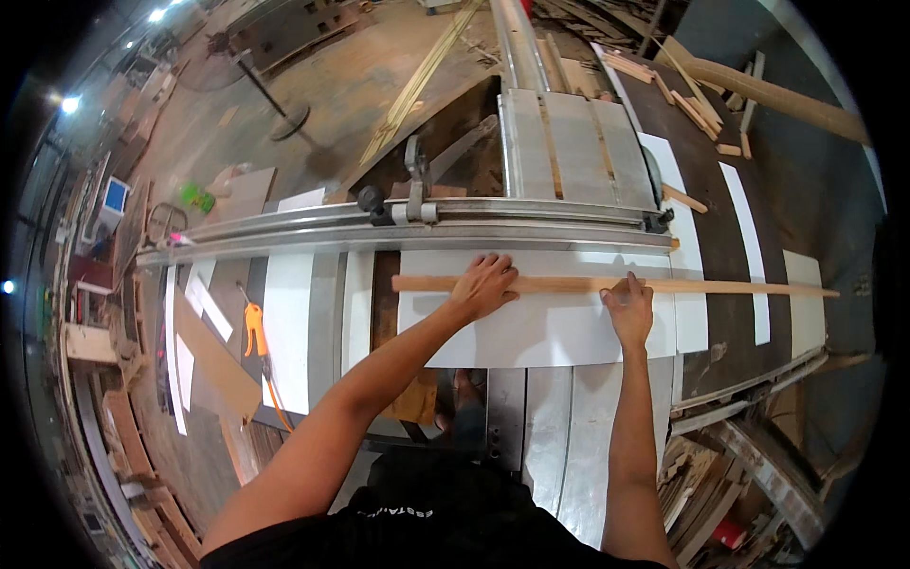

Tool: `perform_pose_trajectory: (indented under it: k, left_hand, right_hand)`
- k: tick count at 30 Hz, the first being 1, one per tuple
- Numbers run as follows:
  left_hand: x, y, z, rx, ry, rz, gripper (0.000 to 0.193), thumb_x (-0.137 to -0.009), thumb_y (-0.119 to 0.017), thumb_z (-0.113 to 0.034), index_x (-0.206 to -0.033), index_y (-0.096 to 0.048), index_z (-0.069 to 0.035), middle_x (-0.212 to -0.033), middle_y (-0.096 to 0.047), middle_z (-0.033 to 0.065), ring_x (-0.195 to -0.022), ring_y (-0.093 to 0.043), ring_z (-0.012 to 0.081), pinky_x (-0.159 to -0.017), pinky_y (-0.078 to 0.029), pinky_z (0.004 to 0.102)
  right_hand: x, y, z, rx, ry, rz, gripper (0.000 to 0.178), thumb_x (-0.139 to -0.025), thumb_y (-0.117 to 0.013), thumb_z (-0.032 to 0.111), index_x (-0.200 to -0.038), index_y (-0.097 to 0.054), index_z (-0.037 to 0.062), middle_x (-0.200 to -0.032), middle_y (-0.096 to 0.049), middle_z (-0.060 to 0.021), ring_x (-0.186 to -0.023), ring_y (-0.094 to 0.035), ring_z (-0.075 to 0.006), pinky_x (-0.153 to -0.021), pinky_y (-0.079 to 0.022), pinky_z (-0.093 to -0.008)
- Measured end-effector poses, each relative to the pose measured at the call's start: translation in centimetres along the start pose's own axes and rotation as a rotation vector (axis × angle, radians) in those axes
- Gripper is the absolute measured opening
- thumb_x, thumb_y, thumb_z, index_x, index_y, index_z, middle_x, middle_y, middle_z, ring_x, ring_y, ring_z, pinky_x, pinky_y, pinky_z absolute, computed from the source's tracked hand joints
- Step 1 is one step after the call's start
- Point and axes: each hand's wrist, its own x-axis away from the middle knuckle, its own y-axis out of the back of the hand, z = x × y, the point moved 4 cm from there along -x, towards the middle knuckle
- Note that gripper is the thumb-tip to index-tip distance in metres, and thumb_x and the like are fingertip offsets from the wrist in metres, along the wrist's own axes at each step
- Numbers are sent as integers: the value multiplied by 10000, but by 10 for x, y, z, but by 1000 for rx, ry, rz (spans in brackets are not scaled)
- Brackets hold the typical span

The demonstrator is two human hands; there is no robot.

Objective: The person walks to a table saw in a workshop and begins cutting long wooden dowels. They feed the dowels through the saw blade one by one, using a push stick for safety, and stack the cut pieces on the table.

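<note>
Fingers: both hands lie flat, fingers spread and pressing down, not wrapped around anything. The left hand [485, 284] rests on top of a long thin strip of pale wood [569, 284]; the right hand [629, 311] touches the same strip from its near side, further right.

Strip position: it lies on a broad white sheet panel [540, 327], which sits on the grey metal saw bench [569, 417].

Key relation: the strip's long axis runs left to right across the view, crosswise to both forearms. Its left end stops just left of the left hand; its right end reaches well past the right hand, beyond the panel's edge and over a dark brown board [720, 237].

Beyond the strip: a silver metal guide rail [379, 228] runs parallel to it on the far side, apart from it.

Nearby: an orange-handled clamp [256, 332] lies well to the left.

Hard to tell: whether the right fingertips sit on the strip or only against it. The person's dark shirt hides the bench's near edge, and the fisheye bends straight edges.
</note>
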Motion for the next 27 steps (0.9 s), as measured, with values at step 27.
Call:
perform_pose_trajectory:
  k: [27]
  left_hand:
    - [123,89,38,602,626,-718,446,-890,-678,-38,-1279,-472,33,-1151,-577,161,-1081,-572,259,-969,-443,374]
  right_hand:
    - [-72,-7,-52,71,141,-180,724,-715,-857,361,-1333,-580,106,-1345,-466,-182,-1201,-524,-397,-1000,-471,-475]
